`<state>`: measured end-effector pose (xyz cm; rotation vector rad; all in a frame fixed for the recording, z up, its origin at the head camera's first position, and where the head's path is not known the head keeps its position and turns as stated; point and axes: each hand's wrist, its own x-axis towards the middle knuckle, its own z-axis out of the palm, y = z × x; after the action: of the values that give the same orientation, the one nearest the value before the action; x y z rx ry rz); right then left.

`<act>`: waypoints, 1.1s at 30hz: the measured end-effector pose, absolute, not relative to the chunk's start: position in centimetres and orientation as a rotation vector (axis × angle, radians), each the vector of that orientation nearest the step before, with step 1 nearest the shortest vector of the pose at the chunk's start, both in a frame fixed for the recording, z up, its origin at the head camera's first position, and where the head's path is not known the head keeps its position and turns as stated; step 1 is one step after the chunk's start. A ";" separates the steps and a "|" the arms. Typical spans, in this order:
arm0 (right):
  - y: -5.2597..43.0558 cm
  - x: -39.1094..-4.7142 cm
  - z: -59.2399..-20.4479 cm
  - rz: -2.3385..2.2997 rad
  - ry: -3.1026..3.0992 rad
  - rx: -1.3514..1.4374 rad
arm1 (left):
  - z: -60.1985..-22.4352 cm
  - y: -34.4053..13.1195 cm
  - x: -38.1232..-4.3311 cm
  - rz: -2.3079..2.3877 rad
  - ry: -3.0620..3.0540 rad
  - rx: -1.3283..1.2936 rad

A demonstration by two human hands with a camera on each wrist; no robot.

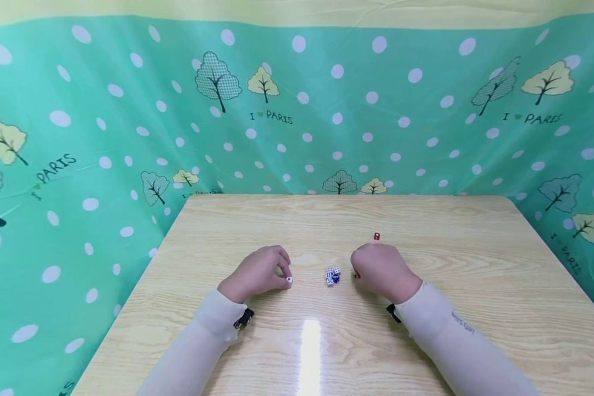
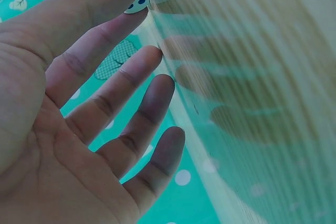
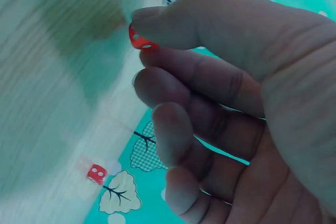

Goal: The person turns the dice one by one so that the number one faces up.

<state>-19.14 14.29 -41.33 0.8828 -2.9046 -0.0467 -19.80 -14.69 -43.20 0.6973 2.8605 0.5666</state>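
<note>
In pinching hands [image 1: 261, 270] [image 1: 383, 269], white die [image 1: 289, 280], red die [image 3: 140, 40]

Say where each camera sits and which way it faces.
Head: head-worn, looking forward and down at the table; left hand, right hand and sleeves show.
Left wrist: worn there, facing a pinched white die; palm and fingers show.
Right wrist: likewise, facing a pinched red die; palm and fingers show.
Shared: head and right wrist show the loose red die.

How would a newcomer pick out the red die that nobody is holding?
On the wood-grain table, look just beyond the right hand, toward the dotted green cloth. The red die there lies alone; the other red die is pinched in that hand.
</note>
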 end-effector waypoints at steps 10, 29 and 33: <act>14.3 -19.2 -41.7 0.029 -2.960 0.892 | -43.2 -14.7 -19.8 0.552 2.868 0.686; 14.4 -19.6 -41.3 0.387 -2.999 0.960 | -43.3 -14.8 -19.9 0.542 2.880 0.708; 14.4 -19.8 -41.4 0.428 -3.039 0.942 | -43.3 -14.8 -20.0 0.537 2.885 0.712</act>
<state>-19.82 14.37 -41.43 0.9417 -3.0389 0.4281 -19.99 -14.83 -43.32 0.7115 2.8850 0.5370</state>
